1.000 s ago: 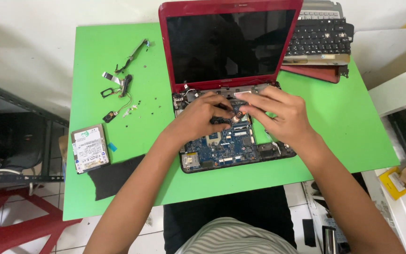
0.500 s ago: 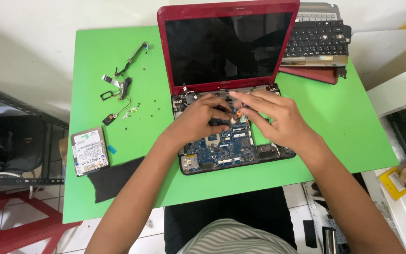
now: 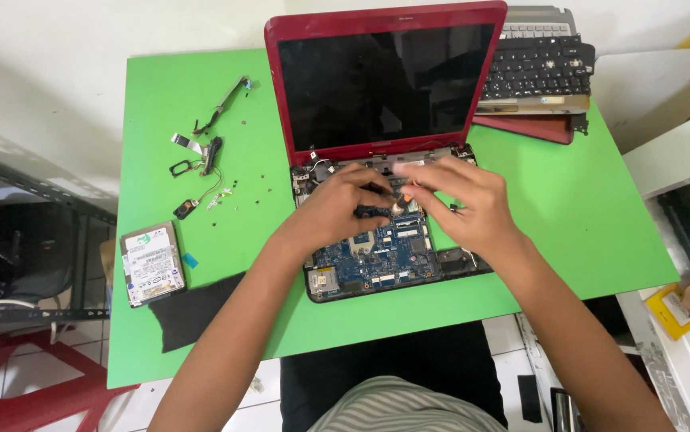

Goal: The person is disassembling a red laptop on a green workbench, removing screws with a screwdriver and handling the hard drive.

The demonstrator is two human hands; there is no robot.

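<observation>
My red laptop [image 3: 385,80] faces me, long axis sideways, blue board [image 3: 381,256] bare. Left hand [image 3: 345,204] pinches a dark part; right hand [image 3: 465,204] fingers curl, grip unclear.

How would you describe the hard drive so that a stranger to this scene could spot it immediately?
Start at the green table and go to its left edge, well left of the red laptop. The hard drive lies there, above a black cloth. It is the only flat silver rectangle with a white label.

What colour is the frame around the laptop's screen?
Dark red, seen best from the head camera: laptop frame.
</observation>
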